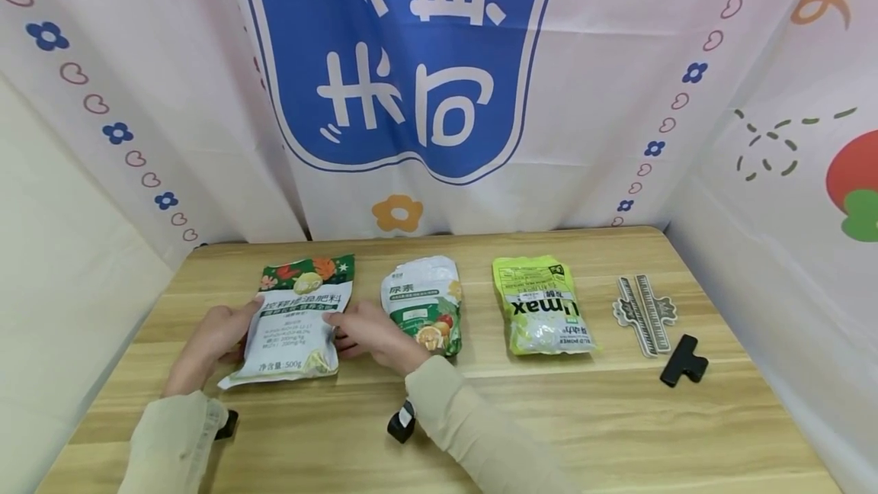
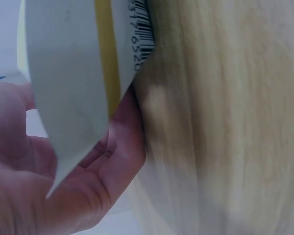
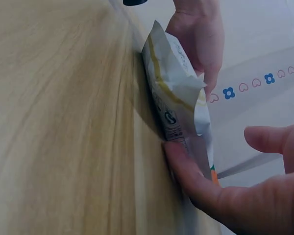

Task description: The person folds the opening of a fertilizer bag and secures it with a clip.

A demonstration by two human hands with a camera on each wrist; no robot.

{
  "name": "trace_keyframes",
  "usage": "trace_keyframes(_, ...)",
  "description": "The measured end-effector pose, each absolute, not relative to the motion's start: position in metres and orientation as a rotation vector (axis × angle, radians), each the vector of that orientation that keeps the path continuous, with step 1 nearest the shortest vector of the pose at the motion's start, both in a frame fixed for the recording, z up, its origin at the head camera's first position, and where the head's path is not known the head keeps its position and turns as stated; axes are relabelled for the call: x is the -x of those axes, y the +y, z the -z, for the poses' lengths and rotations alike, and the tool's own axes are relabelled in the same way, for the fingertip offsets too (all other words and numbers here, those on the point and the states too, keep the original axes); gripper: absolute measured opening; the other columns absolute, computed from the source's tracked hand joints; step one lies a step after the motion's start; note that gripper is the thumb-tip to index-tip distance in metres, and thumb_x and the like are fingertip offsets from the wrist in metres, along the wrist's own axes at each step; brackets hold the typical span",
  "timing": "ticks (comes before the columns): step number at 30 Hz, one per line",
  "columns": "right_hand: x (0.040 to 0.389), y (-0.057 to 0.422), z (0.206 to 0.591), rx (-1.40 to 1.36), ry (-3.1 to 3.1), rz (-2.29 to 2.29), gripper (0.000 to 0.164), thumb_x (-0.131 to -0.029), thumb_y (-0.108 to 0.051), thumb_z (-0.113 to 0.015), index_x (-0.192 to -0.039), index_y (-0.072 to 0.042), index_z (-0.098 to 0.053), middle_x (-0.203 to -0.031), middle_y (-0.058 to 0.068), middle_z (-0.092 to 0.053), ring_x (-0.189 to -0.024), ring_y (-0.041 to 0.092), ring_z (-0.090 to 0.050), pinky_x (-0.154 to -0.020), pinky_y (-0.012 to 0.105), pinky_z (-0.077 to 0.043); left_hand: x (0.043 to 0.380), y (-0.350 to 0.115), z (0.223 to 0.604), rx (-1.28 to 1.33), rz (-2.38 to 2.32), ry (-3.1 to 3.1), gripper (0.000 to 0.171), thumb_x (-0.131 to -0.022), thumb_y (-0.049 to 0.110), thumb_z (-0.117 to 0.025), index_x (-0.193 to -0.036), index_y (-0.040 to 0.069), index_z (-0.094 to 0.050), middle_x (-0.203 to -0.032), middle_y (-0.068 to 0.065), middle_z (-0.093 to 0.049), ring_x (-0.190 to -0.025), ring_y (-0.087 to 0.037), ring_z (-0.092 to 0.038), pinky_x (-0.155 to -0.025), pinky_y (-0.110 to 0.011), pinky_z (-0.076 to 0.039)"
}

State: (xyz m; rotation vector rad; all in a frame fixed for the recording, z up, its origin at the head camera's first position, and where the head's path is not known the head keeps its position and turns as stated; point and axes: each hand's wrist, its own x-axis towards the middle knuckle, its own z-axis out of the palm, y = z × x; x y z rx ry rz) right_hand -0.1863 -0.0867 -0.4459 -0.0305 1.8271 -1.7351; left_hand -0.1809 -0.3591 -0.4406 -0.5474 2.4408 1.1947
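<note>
A white fertilizer bag (image 1: pixel 295 338) with a green, leaf-patterned top lies face up at the left of the table, between both hands. My left hand (image 1: pixel 222 330) grips its left side, the thumb on the front and the fingers curled beneath the edge. On the opposite side, my right hand (image 1: pixel 377 334) has its fingers at the bag's edge, close to the tabletop. Its thumb (image 3: pixel 267 139) stands apart from the bag in the right wrist view. The bag's underside, with a barcode (image 2: pixel 143 34), shows in the left wrist view.
Right of the hands lies a white and green pouch (image 1: pixel 421 296) with fruit printed on it, then a yellow-green bag (image 1: pixel 542 307). Two metal clips (image 1: pixel 645 315) and a black clip (image 1: pixel 684 360) lie at the right of the wooden table (image 1: pixel 617 433). A printed curtain (image 1: pixel 604 120) hangs behind.
</note>
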Motion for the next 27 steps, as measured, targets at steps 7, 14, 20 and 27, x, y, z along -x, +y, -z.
trace_keyframes(7,0.193,-0.096,0.456,-0.083,1.854,1.831,0.024,-0.097,-0.021,-0.076,-0.095,0.002,-0.074,-0.088,0.016,-0.077,-0.070,0.023,-0.076,-0.071,0.040,-0.067,0.182,-0.354,0.443,0.538,-1.076,2.556,0.075,-0.108,0.059,-0.033,-0.115,-0.011,-0.060,-0.077,-0.005,-0.064,-0.060,-0.014,-0.059,-0.051,-0.028,-0.048)
trace_keyframes(14,0.191,-0.103,0.458,-0.168,1.925,1.838,0.023,-0.091,-0.019,-0.084,-0.084,0.000,-0.073,-0.080,0.012,-0.076,-0.068,0.022,-0.076,-0.064,0.038,-0.066,0.178,-0.346,0.442,0.526,-1.045,2.600,0.060,-0.108,0.053,-0.041,-0.088,0.001,-0.063,-0.062,0.001,-0.057,-0.052,-0.012,-0.052,-0.046,-0.028,-0.043)
trace_keyframes(20,0.186,-0.114,0.455,-0.201,1.977,1.862,0.019,-0.086,-0.016,-0.088,-0.088,-0.004,-0.075,-0.077,0.007,-0.076,-0.071,0.024,-0.078,-0.062,0.037,-0.066,0.177,-0.352,0.442,0.456,-1.049,2.609,0.058,-0.107,0.051,-0.048,-0.089,0.000,-0.069,-0.066,0.000,-0.066,-0.058,-0.014,-0.062,-0.050,-0.029,-0.049)
trace_keyframes(27,0.187,-0.116,0.459,-0.209,2.068,1.824,0.019,-0.084,-0.016,-0.090,-0.086,-0.004,-0.076,-0.075,0.003,-0.075,-0.068,0.019,-0.076,-0.060,0.033,-0.064,0.182,-0.356,0.442,0.391,-0.968,2.603,0.053,-0.105,0.049,-0.055,-0.076,0.007,-0.067,-0.066,0.001,-0.065,-0.058,-0.013,-0.060,-0.050,-0.028,-0.046)
